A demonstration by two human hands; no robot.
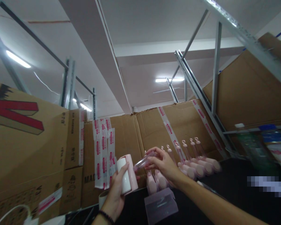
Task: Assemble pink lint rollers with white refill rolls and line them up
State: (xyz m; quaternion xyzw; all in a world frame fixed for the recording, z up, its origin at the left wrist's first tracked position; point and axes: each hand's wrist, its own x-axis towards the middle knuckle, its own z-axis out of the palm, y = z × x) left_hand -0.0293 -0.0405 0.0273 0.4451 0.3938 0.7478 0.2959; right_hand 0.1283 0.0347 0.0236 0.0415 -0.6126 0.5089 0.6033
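My left hand [117,191] is wrapped round a pink-and-white rounded case [131,178], its thumb lying on the white side. Between the fingers of my right hand [163,164] is a clear pinkish tube [141,163], its lower end close to the top of the case; whether the two touch I cannot tell. Behind and right of my right hand stands a row of pink bottle-like pieces [198,167] with clear, loop-topped tubes. Two more pink pieces [152,182] lie below that hand. A see-through pinkish plastic tray or box [161,207] rests in front of them.
Cardboard walls [121,137] with strips of printed tape [104,153] enclose the black work surface [189,206]. A tape roll [102,199] sits left of my left wrist. A green bottle [254,150] and a blue-lidded container [275,143] stand at right, below metal shelf posts [196,84].
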